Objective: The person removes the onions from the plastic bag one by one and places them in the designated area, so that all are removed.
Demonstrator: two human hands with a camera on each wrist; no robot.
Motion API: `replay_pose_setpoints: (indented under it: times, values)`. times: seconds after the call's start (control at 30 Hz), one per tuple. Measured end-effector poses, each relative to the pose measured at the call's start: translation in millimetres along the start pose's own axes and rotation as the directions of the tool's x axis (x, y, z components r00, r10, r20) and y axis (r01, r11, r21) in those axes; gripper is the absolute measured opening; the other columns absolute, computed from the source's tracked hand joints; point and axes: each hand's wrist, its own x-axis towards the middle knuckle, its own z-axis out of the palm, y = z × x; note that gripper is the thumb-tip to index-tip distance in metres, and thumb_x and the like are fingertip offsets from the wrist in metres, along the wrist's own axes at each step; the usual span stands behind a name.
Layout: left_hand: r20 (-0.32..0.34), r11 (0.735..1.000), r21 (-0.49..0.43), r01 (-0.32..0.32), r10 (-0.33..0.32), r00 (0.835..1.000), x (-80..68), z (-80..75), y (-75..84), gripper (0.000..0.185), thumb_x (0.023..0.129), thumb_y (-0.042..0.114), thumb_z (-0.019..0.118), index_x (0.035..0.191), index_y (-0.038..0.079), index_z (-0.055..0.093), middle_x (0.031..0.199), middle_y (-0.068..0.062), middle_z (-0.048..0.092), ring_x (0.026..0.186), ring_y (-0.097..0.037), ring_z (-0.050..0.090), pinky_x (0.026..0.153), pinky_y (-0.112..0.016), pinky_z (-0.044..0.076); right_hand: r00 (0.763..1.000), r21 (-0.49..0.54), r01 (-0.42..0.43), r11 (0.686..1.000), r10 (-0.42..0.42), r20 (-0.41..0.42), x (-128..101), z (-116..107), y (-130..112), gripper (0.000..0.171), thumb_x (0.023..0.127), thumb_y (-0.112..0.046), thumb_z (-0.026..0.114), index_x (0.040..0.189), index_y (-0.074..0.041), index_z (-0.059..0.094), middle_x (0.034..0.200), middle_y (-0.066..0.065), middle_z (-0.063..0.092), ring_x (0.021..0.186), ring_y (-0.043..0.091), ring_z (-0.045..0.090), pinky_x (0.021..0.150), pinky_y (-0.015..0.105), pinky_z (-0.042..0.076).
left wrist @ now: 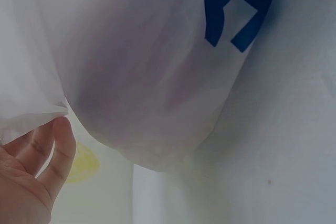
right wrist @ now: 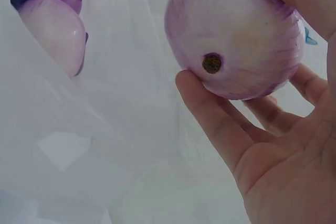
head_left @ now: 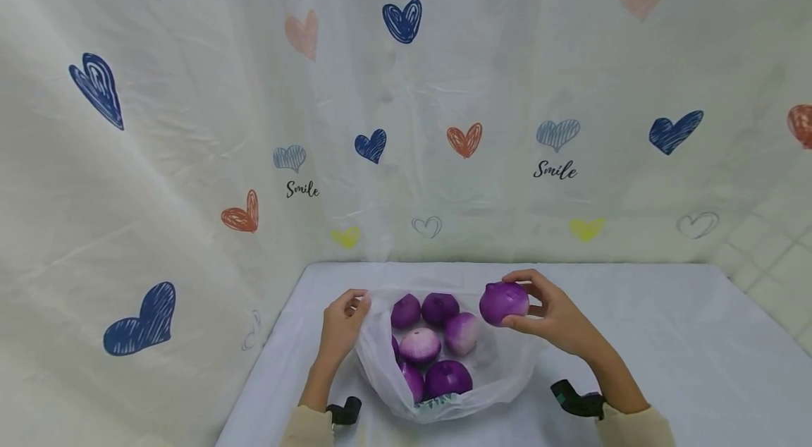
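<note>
A thin white plastic bag [head_left: 501,369] lies open on the table, holding several purple onions [head_left: 420,345]. My left hand [head_left: 345,320] pinches the bag's left rim and holds it up; in the left wrist view the fingers [left wrist: 55,150] press the bag's film [left wrist: 152,77]. My right hand [head_left: 552,320] grips one purple onion [head_left: 504,302] just above the bag's right rim. Up close in the right wrist view, that onion [right wrist: 236,35] sits in my curled fingers [right wrist: 215,114] with its root end facing out, and other onions [right wrist: 52,30] show through the bag.
The table [head_left: 666,334] is covered with a pale blue-white cloth. A cream curtain [head_left: 190,115] printed with hearts hangs behind and to the left. A tiled floor [head_left: 774,256] shows at the far right.
</note>
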Motion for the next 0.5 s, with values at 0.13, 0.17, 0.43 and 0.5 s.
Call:
replay_pose_setpoints:
  times: [0.13, 0.17, 0.43, 0.5]
  values:
    - [0.007, 1.000, -0.001, 0.007, -0.007, 1.000, 0.8, 0.8, -3.2, 0.016, 0.097, 0.029, 0.071, 0.107, 0.018, 0.076, 0.086, -0.002, 0.072, 0.071, -0.009, 0.063, 0.065, -0.025, 0.051, 0.998, 0.001, -0.022, 1.000, 0.022, -0.052, -2, -6, 4, 0.057, 0.089, -0.005, 0.077, 0.138, -0.006, 0.048, 0.136, 0.018, 0.051, 0.112, 0.005, 0.064, 0.083, 0.027, 0.060]
    - [0.009, 1.000, -0.003, 0.010, -0.010, 1.000, 0.8, 0.9, -3.7, 0.015, 0.097, 0.029, 0.071, 0.107, 0.018, 0.076, 0.086, -0.002, 0.072, 0.072, -0.010, 0.063, 0.066, -0.025, 0.052, 0.998, -0.003, -0.025, 1.000, 0.024, -0.062, -2, -7, 5, 0.057, 0.089, -0.005, 0.077, 0.138, -0.006, 0.047, 0.137, 0.019, 0.050, 0.111, 0.005, 0.064, 0.083, 0.027, 0.060]
    - [0.020, 1.000, -0.005, 0.024, -0.024, 1.000, 0.4, 1.0, -2.8, 0.015, 0.097, 0.030, 0.071, 0.107, 0.020, 0.076, 0.086, -0.002, 0.072, 0.072, -0.011, 0.064, 0.067, -0.026, 0.051, 0.985, -0.049, -0.056, 0.997, 0.047, -0.165, -4, -18, 15, 0.059, 0.091, -0.007, 0.076, 0.140, -0.004, 0.044, 0.138, 0.016, 0.048, 0.112, -0.002, 0.060, 0.082, 0.024, 0.059]
    - [0.018, 1.000, -0.010, 0.026, -0.025, 1.000, 0.5, 0.4, -1.4, 0.015, 0.096, 0.029, 0.071, 0.107, 0.020, 0.076, 0.085, -0.002, 0.072, 0.072, -0.011, 0.063, 0.067, -0.025, 0.051, 0.980, -0.057, -0.068, 0.996, 0.055, -0.191, -5, -20, 19, 0.059, 0.091, -0.008, 0.076, 0.141, -0.005, 0.043, 0.138, 0.012, 0.047, 0.113, -0.003, 0.058, 0.083, 0.021, 0.058]
